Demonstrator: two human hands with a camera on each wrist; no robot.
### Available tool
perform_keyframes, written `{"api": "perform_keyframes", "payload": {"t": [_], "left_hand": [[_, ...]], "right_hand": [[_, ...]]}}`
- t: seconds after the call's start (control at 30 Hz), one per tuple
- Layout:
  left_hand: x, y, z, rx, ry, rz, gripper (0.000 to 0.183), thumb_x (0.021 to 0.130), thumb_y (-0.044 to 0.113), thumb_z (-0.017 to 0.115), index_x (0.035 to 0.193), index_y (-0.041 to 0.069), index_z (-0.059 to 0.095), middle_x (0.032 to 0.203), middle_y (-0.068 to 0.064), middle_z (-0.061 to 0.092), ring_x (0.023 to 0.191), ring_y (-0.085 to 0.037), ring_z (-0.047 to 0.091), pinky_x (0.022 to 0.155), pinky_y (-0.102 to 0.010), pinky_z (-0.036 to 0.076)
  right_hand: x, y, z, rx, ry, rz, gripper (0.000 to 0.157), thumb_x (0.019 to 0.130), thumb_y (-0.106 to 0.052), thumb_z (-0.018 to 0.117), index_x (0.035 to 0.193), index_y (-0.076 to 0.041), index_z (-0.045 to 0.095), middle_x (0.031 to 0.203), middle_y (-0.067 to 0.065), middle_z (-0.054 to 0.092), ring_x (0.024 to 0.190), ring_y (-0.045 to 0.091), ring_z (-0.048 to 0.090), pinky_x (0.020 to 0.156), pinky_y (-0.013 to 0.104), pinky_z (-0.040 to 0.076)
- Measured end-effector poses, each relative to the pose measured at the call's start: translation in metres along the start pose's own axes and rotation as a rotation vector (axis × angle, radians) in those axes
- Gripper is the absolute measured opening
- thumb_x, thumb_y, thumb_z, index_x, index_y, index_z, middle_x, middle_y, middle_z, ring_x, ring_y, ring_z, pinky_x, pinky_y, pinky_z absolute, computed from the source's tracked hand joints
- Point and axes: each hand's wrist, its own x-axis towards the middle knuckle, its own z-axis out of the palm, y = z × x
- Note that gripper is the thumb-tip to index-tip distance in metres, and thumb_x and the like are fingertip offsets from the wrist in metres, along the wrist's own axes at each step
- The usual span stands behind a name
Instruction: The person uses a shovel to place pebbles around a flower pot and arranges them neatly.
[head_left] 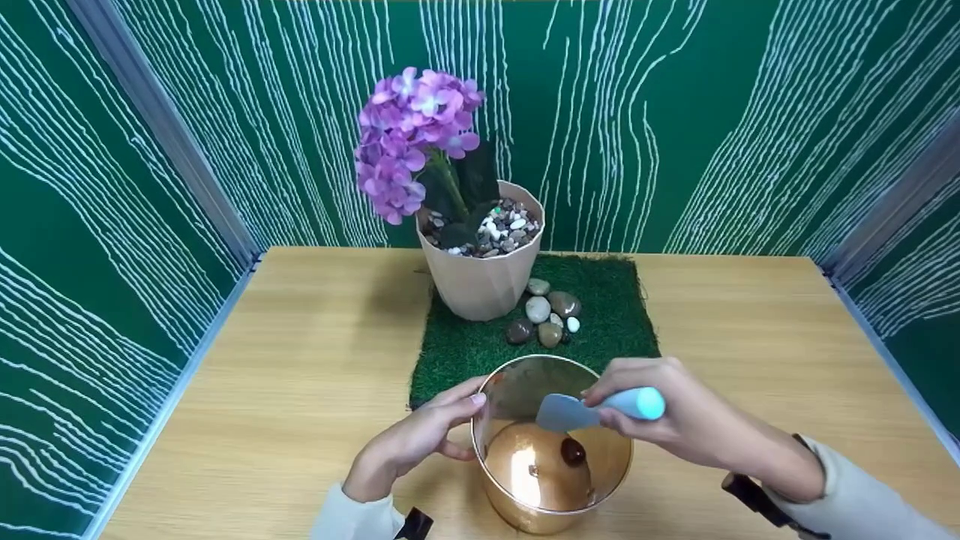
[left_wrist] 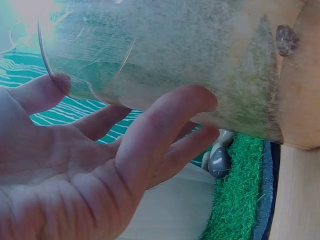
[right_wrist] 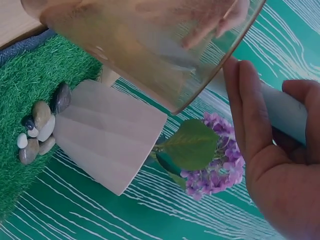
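Note:
A clear amber container (head_left: 499,491) with a round rim and a domed floor stands upright near the front of the table. Inside it lies one dark reddish-brown lump (head_left: 573,451). My left hand (head_left: 424,431) holds the container's left side, fingertips at the rim; in the left wrist view the left hand (left_wrist: 145,135) has bent fingers and thumb spread against the wall. With fingers and thumb my right hand (head_left: 652,401) grips a small light-blue-handled spatula (head_left: 564,412), its grey-blue blade pointing down-left inside the rim. In the right wrist view the spatula handle (right_wrist: 285,110) lies between the fingers.
Behind the container, a pale pink flowerpot (head_left: 480,289) with purple flowers (head_left: 416,139) and pebbles stands on a green artificial grass mat (head_left: 607,315). Several smooth stones (head_left: 538,309) lie beside the pot. Green panels with white lines (head_left: 592,112) enclose the wooden table (head_left: 322,322).

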Motion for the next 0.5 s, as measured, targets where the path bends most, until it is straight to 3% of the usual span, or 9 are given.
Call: {"api": "perform_keyframes", "payload": {"t": [0.1, 0.33, 0.5], "left_hand": [[0.000, 0.000, 0.000, -0.008, -0.003, 0.004, 0.057, 0.115, 0.037, 0.036, 0.167, 0.014, 0.031, 0.167, -0.018, 0.036, 0.162, -0.042, 0.023, 0.101, -0.055, 0.058], [0.000, 0.000, 0.001, -0.011, -0.009, 0.008, 0.057, 0.115, 0.038, 0.036, 0.167, 0.015, 0.031, 0.168, -0.018, 0.036, 0.161, -0.041, 0.026, 0.101, -0.057, 0.058], [0.001, 0.000, 0.001, -0.013, -0.017, 0.014, 0.057, 0.115, 0.038, 0.036, 0.167, 0.016, 0.032, 0.168, -0.016, 0.037, 0.161, -0.040, 0.028, 0.101, -0.056, 0.058]], "right_hand": [[0.004, 0.000, 0.003, -0.050, -0.060, -0.008, 0.025, 0.089, 0.008, 0.075, 0.106, -0.011, 0.080, 0.097, 0.004, 0.077, 0.088, 0.007, 0.071, 0.077, 0.020, 0.060], [0.012, -0.001, 0.009, -0.129, -0.225, 0.093, 0.023, 0.091, 0.002, 0.075, 0.105, -0.014, 0.081, 0.099, -0.002, 0.076, 0.088, 0.003, 0.064, 0.078, 0.026, 0.060], [0.016, 0.001, 0.014, -0.139, -0.309, 0.088, 0.028, 0.089, 0.006, 0.074, 0.106, -0.015, 0.081, 0.096, -0.003, 0.074, 0.085, 0.000, 0.062, 0.075, 0.024, 0.058]]}}
